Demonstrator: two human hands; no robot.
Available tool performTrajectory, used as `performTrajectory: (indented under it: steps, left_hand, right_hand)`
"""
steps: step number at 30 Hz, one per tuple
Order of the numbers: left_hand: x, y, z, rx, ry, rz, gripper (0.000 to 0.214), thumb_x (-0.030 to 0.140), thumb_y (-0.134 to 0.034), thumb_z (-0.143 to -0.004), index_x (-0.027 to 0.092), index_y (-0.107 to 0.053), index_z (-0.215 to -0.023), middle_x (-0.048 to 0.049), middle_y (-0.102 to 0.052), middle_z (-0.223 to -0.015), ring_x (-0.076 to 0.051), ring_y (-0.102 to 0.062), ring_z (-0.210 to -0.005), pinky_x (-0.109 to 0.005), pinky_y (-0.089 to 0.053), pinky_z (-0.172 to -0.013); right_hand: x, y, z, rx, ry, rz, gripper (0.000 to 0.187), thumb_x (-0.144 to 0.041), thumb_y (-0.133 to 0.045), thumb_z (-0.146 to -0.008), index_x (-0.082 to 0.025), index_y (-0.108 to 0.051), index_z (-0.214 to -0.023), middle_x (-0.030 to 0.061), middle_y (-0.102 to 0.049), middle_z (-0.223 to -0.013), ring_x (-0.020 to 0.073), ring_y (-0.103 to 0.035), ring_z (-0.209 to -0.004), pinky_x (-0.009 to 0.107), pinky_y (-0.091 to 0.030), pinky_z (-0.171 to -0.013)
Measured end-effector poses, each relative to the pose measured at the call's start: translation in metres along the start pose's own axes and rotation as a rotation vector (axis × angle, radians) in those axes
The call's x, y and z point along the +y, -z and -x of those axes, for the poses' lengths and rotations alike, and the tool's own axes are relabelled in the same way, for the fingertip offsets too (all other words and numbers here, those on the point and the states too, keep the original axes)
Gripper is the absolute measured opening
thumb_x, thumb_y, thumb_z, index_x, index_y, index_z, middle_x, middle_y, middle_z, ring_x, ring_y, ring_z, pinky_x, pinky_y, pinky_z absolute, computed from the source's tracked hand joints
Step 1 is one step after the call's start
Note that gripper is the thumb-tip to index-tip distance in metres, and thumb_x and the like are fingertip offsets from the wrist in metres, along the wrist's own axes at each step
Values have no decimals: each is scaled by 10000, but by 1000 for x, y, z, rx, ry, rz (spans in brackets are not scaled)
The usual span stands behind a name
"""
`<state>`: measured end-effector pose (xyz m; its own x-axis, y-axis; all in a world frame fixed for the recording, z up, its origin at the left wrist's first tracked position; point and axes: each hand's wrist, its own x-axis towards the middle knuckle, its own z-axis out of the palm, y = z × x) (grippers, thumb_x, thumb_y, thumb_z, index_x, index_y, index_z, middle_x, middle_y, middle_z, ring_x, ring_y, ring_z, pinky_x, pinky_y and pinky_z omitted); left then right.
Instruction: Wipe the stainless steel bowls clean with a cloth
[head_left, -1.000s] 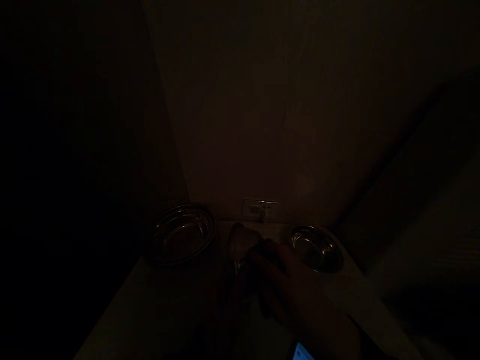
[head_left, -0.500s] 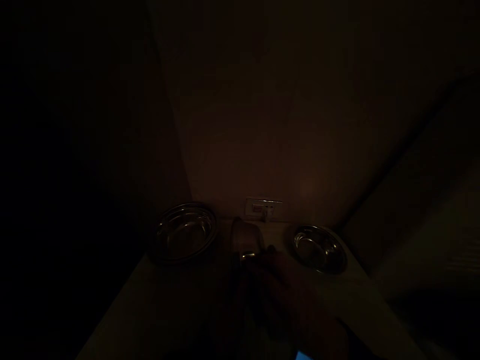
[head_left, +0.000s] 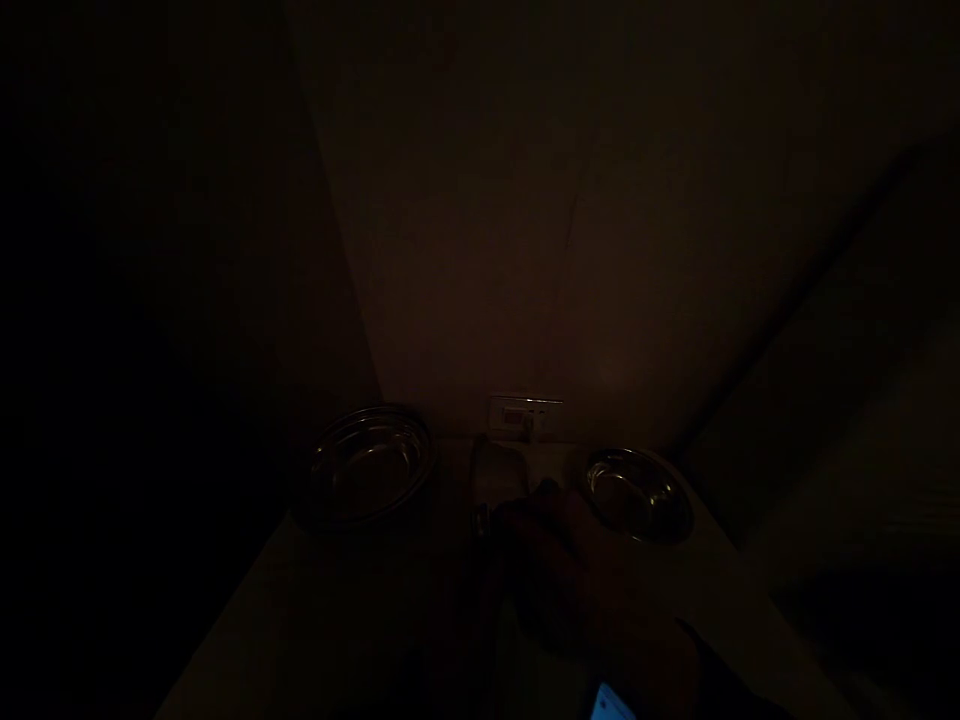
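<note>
Very little light falls on the scene. My right hand (head_left: 592, 565) reaches in from the lower right, its fingers curled at a rounded object (head_left: 499, 470) that stands near the wall; the kind of object is too dark to tell. A small shiny part (head_left: 481, 520) glints beside the fingertips. Whatever the fingers enclose is hidden in shadow. My left hand cannot be told from the darkness at the lower middle. Below my right hand, near the wrist, a small blue-lit screen (head_left: 611, 703) shows at the bottom edge.
A shiny oval metal bowl (head_left: 367, 465) stands at the left on the pale tabletop (head_left: 247, 620), and a smaller one (head_left: 637, 495) at the right. Behind them, a wall outlet (head_left: 525, 413) with a plug in it sits low on the wall (head_left: 480, 250).
My right hand has shifted slightly over the rounded object, and the bright glint near the fingertips has dimmed. More of the blue screen shows. Both bowls remain in place.
</note>
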<state>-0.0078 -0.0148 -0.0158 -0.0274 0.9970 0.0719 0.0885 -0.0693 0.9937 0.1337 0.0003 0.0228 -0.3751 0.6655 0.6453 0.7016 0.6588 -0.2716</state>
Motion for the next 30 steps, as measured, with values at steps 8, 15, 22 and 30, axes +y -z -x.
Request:
performTrajectory:
  steps: [8, 15, 22, 30]
  left_hand:
    - [-1, -1, 1, -24, 10, -4, 280, 343, -507, -884, 174, -578, -1096, -72, -598, -1114, -171, -599, -925, -361, -519, -792]
    - [0, -3, 4, -46, 23, -11, 272, 366, -510, -881, 161, -602, -1035, -59, -632, -1034, -157, -616, -873, -343, -521, -767]
    - [0, -3, 4, -44, 7, -22, 265, 363, -510, -881, 171, -604, -1039, -59, -626, -1057, -163, -612, -895, -343, -518, -779]
    - [1, -4, 4, -55, -4, -25, 259, 340, -502, -888, 186, -588, -1078, -72, -601, -1115, -163, -597, -922, -352, -517, -795]
  right_hand:
    - [-3, 9, -4, -10, 20, 33, 328, -117, -444, -883, -142, -508, -1204, 133, -594, -1026, 217, -589, -859, 353, -551, -666]
    - [1, 20, -10, -30, 15, 41, 294, -134, -431, -884, -135, -550, -1153, 125, -600, -996, 206, -580, -839, 336, -531, -650]
    - [-4, 18, -10, -43, 165, 142, 293, -125, -470, -865, -136, -557, -1144, 113, -630, -978, 229, -552, -812, 363, -504, -616]
    - [-5, 19, -9, -34, 142, 139, 303, -113, -462, -870, -120, -546, -1161, 119, -624, -993, 224, -538, -833, 358, -490, -643]
